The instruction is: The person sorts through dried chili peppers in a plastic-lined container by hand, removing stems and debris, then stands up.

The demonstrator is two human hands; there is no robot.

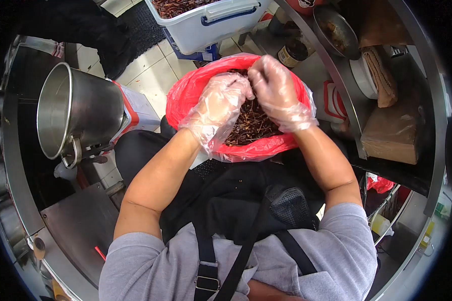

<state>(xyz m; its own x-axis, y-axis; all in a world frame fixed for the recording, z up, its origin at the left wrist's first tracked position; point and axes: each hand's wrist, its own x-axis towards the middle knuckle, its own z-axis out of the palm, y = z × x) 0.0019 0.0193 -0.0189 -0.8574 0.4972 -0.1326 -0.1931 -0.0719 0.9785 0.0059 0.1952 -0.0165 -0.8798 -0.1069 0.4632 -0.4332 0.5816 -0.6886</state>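
A red plastic bag lines a wide container between my knees. Inside lies a heap of dark reddish-brown, thin, stalky pieces that look like dried chillies. Both hands wear clear plastic gloves and meet above the far part of the heap. My left hand is closed, its fingertips bunched together near the right one. Curled in a pinch, my right hand sits slightly higher and almost touches the left. Whatever is between the fingers is hidden or too small to make out.
A clear plastic tub with more dark pieces stands ahead. To the left, a large steel pot rests on a box. On the right are a steel shelf with a pan, a brown cardboard box and a jar. Another person's dark-clothed leg is at upper left.
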